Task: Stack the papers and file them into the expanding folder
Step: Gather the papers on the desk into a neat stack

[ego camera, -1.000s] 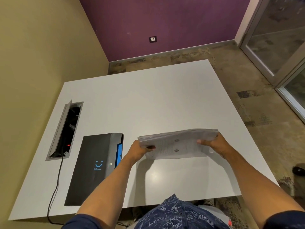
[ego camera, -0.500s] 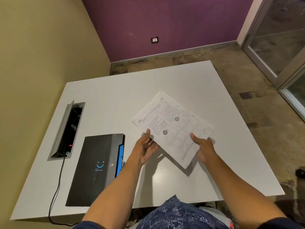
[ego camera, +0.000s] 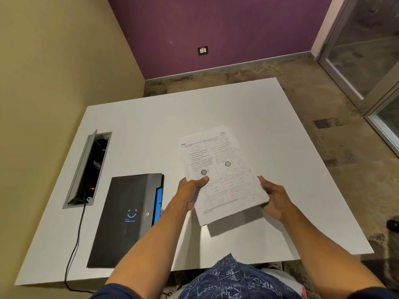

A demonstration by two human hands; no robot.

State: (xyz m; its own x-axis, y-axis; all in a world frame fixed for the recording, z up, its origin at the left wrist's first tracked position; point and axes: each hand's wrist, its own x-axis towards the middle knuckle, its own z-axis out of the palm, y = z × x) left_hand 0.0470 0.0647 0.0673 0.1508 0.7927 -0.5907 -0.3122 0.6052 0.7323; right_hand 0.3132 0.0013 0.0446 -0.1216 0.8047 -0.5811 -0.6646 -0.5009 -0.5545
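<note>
Just above the white table (ego camera: 248, 108), the papers (ego camera: 222, 169) form a squared-up stack of printed sheets, black text in two columns with small grey circles and faint red marks, tilted slightly with the top edge away from the person. Left hand (ego camera: 190, 192) pinches the stack's left edge, thumb on top and fingers beneath. Right hand (ego camera: 275, 198) cups the lower right corner, fingers curled under it. Beside the left forearm lies the expanding folder (ego camera: 125, 216), a matte black rectangle with a blue smiley print and blue inner edge, flat on the smooth tabletop.
</note>
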